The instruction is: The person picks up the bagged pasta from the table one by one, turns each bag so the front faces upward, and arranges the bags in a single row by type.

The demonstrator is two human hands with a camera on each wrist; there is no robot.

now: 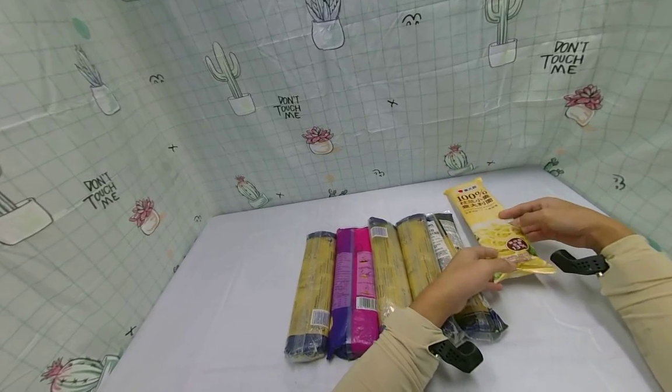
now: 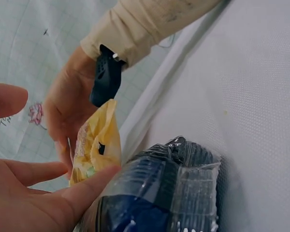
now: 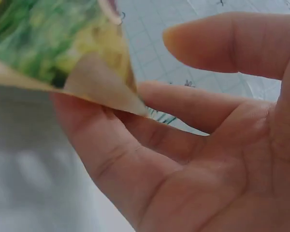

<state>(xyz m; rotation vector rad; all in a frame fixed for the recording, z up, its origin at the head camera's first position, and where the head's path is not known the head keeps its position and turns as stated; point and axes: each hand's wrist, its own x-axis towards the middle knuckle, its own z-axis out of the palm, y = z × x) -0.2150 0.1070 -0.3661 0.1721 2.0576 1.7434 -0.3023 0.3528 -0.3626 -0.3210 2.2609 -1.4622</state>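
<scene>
Pale green cloth printed with cacti and the words "DON'T TOUCH ME" walls in a white table on the left, back and right. Wide bare tabletop lies along the left side, and a narrower strip runs along the back.

Near the middle, long noodle packets lie side by side, touching, their ends pointing toward the back wall. From the left: a yellowish packet with a dark end, a purple and pink packet, another yellowish packet, then a clear-wrapped dark-ended bundle.

Next comes the left hand, in a beige sleeve with a black wrist strap, reaching over the near part of that bundle. Its fingers are nearly straight, and thumb and fingertips touch the near end of a yellow pasta packet. This packet lies angled at the right end of the row, near the table's right edge.

Farthest right, the right hand rests on the packet's right side with loosely extended fingers, touching rather than clasping it. Its wrist view shows a relaxed palm beside the packet's corner.
</scene>
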